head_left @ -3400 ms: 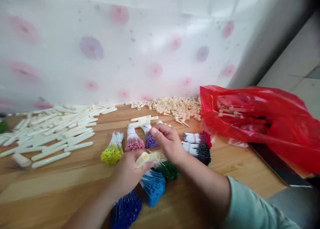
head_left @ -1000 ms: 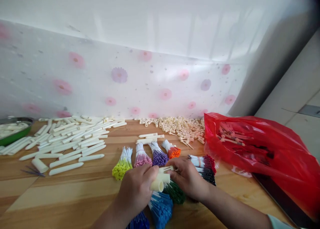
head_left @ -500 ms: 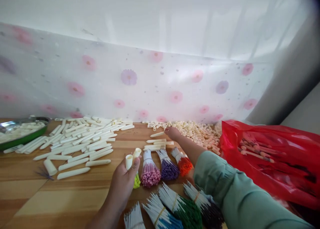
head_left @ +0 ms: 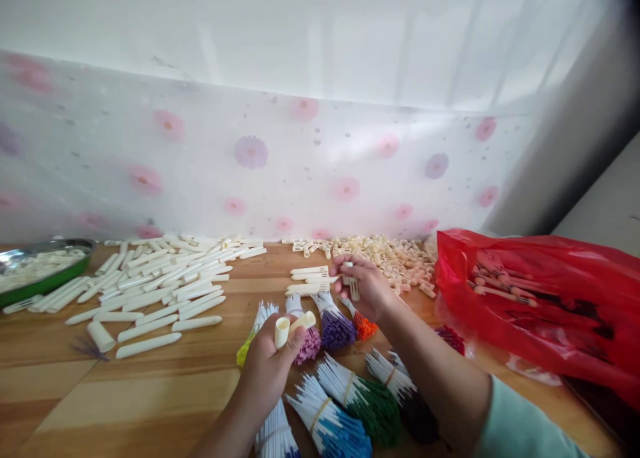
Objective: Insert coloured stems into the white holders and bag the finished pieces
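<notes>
My left hand (head_left: pixel 267 361) is closed around two cream plastic tubes; the open-ended tube (head_left: pixel 281 333) stands upright and the other tube (head_left: pixel 303 322) slants right. My right hand (head_left: pixel 367 288) pinches a small cream slotted plastic piece (head_left: pixel 353 286), its fingers partly covering it. Just left of that hand, several cream pointed barrels (head_left: pixel 307 289) with slotted ends lie in a short stack. Behind it spreads a pile of small slotted pieces (head_left: pixel 390 255). Close to my left hand are bundles of white sticks with purple tips (head_left: pixel 337 331), pink tips (head_left: pixel 307 346) and yellow tips (head_left: pixel 245 351).
Pointed cream tubes (head_left: pixel 170 271) are heaped on the wooden table (head_left: pixel 150 405) at left, beside a green-rimmed metal dish (head_left: pixel 55 278). At right lies a red plastic bag (head_left: pixel 550 318) with assembled pieces inside. Green-tipped (head_left: pixel 375 415) and blue-tipped (head_left: pixel 340 435) bundles lie in front.
My right hand has drawn back from the slotted pile, nearer to me, and now shows a slotted piece in its fingers. My left hand has shifted right, still holding the two tubes.
</notes>
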Motion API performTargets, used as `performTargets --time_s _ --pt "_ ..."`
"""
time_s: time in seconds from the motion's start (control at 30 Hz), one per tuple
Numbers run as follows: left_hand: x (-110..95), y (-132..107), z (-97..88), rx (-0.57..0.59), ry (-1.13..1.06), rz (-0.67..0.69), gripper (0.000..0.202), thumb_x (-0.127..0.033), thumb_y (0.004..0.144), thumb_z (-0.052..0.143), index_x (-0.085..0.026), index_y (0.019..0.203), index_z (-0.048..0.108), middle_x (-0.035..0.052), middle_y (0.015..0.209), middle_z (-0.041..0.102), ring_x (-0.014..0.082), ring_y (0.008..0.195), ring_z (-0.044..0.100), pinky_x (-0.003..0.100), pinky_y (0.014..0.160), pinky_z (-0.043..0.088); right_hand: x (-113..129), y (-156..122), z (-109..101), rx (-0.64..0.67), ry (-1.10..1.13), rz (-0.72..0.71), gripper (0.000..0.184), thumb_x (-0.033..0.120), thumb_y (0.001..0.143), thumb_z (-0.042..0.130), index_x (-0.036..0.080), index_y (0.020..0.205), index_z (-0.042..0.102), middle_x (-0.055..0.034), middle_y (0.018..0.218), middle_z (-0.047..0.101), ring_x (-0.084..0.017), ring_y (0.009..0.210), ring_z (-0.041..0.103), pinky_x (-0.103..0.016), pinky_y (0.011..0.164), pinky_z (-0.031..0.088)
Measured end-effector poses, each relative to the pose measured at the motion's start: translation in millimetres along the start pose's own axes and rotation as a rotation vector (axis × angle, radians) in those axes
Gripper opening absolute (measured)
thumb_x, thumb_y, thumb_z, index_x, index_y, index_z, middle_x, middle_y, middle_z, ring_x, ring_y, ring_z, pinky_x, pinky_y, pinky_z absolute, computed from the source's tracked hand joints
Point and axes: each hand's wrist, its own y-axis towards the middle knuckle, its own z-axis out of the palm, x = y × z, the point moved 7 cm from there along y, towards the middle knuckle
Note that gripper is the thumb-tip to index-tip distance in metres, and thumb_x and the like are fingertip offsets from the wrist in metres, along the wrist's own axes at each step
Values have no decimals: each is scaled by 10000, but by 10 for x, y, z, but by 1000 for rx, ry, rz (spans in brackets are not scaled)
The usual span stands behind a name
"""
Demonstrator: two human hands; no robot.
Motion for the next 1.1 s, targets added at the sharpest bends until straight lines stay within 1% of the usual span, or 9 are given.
performTargets --time_s 0.13,0.23,0.37,0.5,0.57,0.67,0.83,0.97,1.1 --pt "-124 -117 133 61 30 82 342 -509 791 569 -179 852 635 23 770 659 210 761 608 278 706 455 7 -599 103 75 349 0 308 485 860 478 192 957 483 -41 809 660 -65 330 493 -174 283 328" --pt "-136 -182 269 143 33 71 337 -493 814 546 -183 896 649 29 789 670 220 804 615 281 724 461 -56 -789 170 50 475 17 331 516 855 497 191 921 509 -21 755 668 -44 280 433 -155 252 262" --pt "-141 -207 385 187 30 65 359 -486 823 535 -165 946 638 49 841 677 223 819 614 297 760 462 -77 -837 225 -15 411 -33 319 519 868 478 206 928 491 -40 886 679 -43 324 454 -166 276 304" --pt "-164 -237 407 188 32 29 379 -504 804 550 -154 914 648 38 780 681 205 735 615 272 690 463 -51 -869 306 45 276 -147 305 532 885 457 241 948 395 -55 1034 658 -55 416 513 -172 335 409" --pt "-190 -257 383 172 26 23 392 -511 806 541 -151 911 655 38 784 691 206 741 624 267 693 466 -51 -886 300 42 179 -209 290 521 896 448 245 946 374 -56 1029 661 -62 448 523 -176 362 438" --pt "-196 -264 333 147 36 12 413 -502 817 525 -151 991 657 55 892 716 226 848 641 274 753 474 -77 -897 252 25 66 -263 255 496 922 413 244 937 376 -56 979 680 -80 477 540 -189 392 446" --pt "-163 -225 306 139 160 30 363 -464 831 529 -166 966 687 49 832 723 231 841 650 277 774 478 -50 -936 237 -26 -243 -423 212 446 922 451 240 971 435 -76 953 692 -187 793 654 -302 655 518" --pt "-160 -221 343 151 145 41 384 -462 856 496 -169 1030 672 54 919 722 219 868 651 267 788 474 -142 -909 321 -73 -116 -339 216 462 941 390 247 934 388 -67 890 705 -161 655 640 -277 567 496" --pt "-154 -230 334 130 174 28 383 -444 852 503 -166 1061 664 61 938 723 225 866 653 274 773 472 -206 -921 424 -136 -32 -276 249 491 939 365 244 916 394 -70 852 696 -175 698 647 -240 478 458"
